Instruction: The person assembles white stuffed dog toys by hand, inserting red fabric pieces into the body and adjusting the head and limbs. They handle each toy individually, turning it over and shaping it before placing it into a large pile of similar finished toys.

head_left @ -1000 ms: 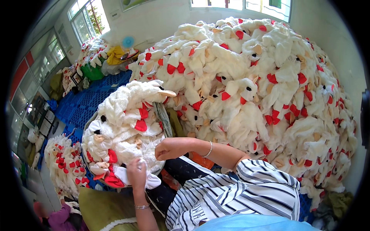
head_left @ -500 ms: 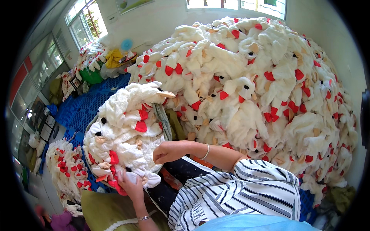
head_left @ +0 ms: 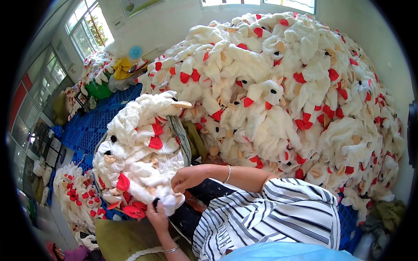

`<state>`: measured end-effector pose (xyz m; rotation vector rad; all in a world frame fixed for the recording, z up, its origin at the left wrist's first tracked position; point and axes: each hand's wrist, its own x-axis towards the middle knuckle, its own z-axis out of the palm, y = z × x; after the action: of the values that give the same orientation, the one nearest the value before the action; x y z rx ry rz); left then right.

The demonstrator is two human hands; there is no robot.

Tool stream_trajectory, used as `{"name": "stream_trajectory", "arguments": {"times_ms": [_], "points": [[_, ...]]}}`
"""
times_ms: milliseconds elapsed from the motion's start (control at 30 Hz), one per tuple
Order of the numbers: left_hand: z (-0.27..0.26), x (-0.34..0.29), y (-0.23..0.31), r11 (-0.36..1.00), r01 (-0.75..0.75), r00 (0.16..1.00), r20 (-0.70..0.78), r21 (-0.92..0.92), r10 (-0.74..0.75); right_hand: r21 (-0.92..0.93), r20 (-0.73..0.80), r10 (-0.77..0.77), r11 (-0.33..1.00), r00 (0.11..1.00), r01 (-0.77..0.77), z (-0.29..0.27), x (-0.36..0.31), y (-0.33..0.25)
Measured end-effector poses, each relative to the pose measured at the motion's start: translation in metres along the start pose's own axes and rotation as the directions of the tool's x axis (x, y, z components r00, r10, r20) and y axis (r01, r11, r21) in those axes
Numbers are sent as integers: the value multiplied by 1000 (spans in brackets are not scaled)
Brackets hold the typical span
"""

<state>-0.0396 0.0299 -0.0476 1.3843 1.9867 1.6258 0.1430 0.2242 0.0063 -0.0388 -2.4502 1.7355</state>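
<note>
My left hand (head_left: pixel 157 215) has its fingers closed on a limp white plush toy skin (head_left: pixel 167 199), beside a small black patch on it. Just above it, my right hand (head_left: pixel 188 177) is bent at the wrist with fingers pinched together at the edge of the same plush; whatever is between those fingertips is hidden. Both hands are at the near edge of a full container (head_left: pixel 186 138) heaped with similar white skins that carry red and beige pieces. A bright red piece (head_left: pixel 134 209) lies left of my left hand.
A huge mound of white plush skins (head_left: pixel 261 104) rises against the wall to the right. A smaller heap (head_left: pixel 74 191) stands at the left. Blue plastic pallets (head_left: pixel 93 126) cover part of the floor. An olive-green sack (head_left: pixel 117 239) lies near me, below the container.
My right hand has come down to the plush edge, nearer my left hand. The plush in my left hand has been turned, showing its black patch beside the fingers. The view has shifted slightly.
</note>
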Motion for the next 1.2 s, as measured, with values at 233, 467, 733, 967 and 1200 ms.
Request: {"name": "stream_trajectory", "arguments": {"times_ms": [233, 467, 733, 967, 1200], "points": [[73, -46, 119, 988, 1, 423, 895, -154, 139, 150, -143, 253, 961, 957, -232, 32, 18, 42], [55, -49, 67, 861, 365, 780, 622, -355, -75, 302, 101, 37, 951, 994, -66, 55, 4, 124], [-8, 9, 28, 813, 176, 942, -146, -554, -303, 733, -370, 151, 654, 917, 188, 33, 34, 50], [-29, 19, 12, 824, 204, 927, -168, -529, -337, 284, -624, -142, 875, 769, 392, 32, 27, 4], [-13, 26, 21, 720, 150, 926, -159, -678, -342, -410, -416, -453, 867, 788, 282, 47, 24, -38]]}}
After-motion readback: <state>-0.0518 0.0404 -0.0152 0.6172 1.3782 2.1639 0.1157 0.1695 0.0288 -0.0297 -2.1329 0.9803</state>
